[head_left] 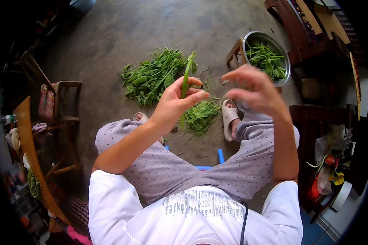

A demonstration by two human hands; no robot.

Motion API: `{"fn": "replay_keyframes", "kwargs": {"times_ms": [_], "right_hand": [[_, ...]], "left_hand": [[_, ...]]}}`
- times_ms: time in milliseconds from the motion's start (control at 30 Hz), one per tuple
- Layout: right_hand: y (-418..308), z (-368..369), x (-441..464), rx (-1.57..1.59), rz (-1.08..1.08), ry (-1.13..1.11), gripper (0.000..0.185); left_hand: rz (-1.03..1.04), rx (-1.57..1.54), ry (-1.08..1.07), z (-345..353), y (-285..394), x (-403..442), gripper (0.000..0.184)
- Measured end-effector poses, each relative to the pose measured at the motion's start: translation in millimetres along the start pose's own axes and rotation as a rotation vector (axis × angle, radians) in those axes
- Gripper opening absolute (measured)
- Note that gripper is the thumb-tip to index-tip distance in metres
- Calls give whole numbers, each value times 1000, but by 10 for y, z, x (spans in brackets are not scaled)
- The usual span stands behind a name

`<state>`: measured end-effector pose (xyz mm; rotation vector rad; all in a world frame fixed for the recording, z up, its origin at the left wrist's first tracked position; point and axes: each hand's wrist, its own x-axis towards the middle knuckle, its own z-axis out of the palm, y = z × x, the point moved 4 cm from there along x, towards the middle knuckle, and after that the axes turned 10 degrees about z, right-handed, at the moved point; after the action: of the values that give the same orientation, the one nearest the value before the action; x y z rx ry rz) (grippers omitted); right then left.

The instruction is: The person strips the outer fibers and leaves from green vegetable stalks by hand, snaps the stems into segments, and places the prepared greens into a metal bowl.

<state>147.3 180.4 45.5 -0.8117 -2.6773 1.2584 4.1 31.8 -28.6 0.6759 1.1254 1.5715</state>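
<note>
My left hand (178,98) is closed around a green stem (186,77), which stands nearly upright between thumb and fingers with a leafy tip on top. To the right, my right hand (253,87) is raised and blurred, thumb and fingers apart, with nothing visible between them. A large heap of leafy green stems (153,77) lies on the floor beyond my left hand. Below my hands, between the feet, is a smaller pile of green scraps (202,116). A metal basin (288,67) holding green stems (265,59) rests on a small wooden stool (235,53) at the upper right.
A wooden chair (67,83) stands at the left, near a curved wooden edge (30,151). Dark wooden furniture (292,30) lines the right side, with plastic bags (324,179) lower down. A blue basket (83,5) sits at the top left. Sandalled feet (230,122) are on the floor.
</note>
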Motion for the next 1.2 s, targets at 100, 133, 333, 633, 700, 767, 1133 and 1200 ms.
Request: {"fn": "replay_keyframes", "kwargs": {"times_ms": [100,133,333,633,700,767,1133,1200], "right_hand": [[-97,430,-7,90,-61,-48,27],[-114,424,-16,90,-62,-47,27],[-51,158,3,398,31,-211,12],[-263,245,65,-264,-156,221,31],[-324,227,71,236,-191,132,25],[-287,248,67,302,-240,175,21],[-370,706,150,828,195,-161,25],[-375,698,140,828,210,-110,24]], "left_hand": [[4,-117,0,34,36,33,31],[15,-98,6,46,62,24,31],[22,-221,-72,-105,240,10,44],[12,-554,-210,-97,355,-135,56],[36,-508,-272,-85,342,-146,55],[32,-464,-286,-73,336,-149,55],[-39,-158,-357,16,371,-178,66],[-27,-139,-289,-38,310,-170,67]]}}
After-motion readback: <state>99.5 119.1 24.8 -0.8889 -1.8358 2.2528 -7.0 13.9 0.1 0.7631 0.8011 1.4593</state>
